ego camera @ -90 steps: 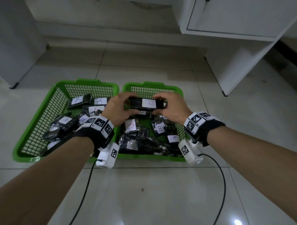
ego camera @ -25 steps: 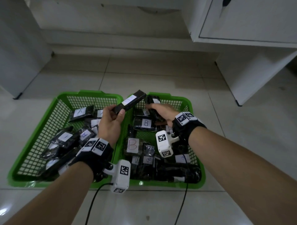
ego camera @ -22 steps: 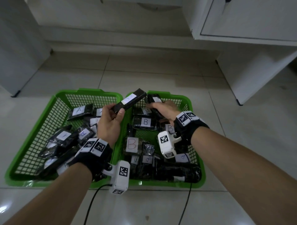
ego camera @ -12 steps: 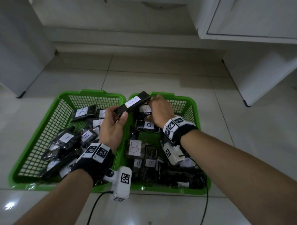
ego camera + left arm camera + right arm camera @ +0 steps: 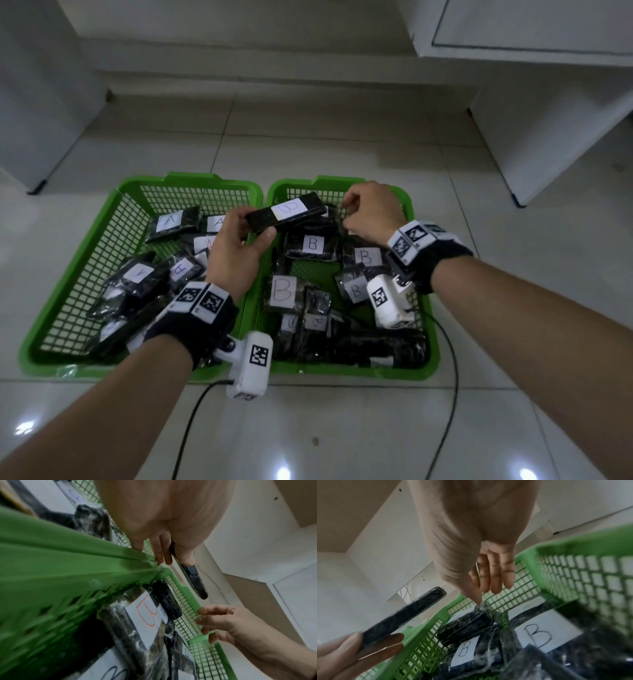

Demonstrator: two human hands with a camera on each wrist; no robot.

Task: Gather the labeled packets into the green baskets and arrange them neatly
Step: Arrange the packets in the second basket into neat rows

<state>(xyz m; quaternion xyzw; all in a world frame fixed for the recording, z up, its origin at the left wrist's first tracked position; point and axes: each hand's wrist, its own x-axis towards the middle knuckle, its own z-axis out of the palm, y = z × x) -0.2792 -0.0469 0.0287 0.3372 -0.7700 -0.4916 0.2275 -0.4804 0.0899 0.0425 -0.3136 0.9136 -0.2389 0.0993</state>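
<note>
Two green baskets sit side by side on the floor. The left basket [image 5: 113, 219] holds black packets labeled A [image 5: 171, 222]. Black packets labeled B [image 5: 311, 245] lie in the right basket [image 5: 407, 202]. My left hand [image 5: 253, 226] grips one end of a black B packet [image 5: 287, 214] and holds it level above the seam between the baskets. From the left wrist, this packet [image 5: 195, 580] sticks out past my thumb. My right hand [image 5: 346, 214] hovers over the right basket's far end with relaxed fingers. Its thumb tip [image 5: 477, 600] touches the wrap of a packet [image 5: 467, 623].
A white cabinet [image 5: 548, 137] stands at the back right and a grey unit [image 5: 41, 102] at the back left. Wrist-camera cables [image 5: 191, 428] trail over the glossy tiled floor in front of the baskets.
Both hands held the packet at first; now only my left does, and it has lowered it flatter over the basket seam. My right hand rose off the far B packets and drew to the right.
</note>
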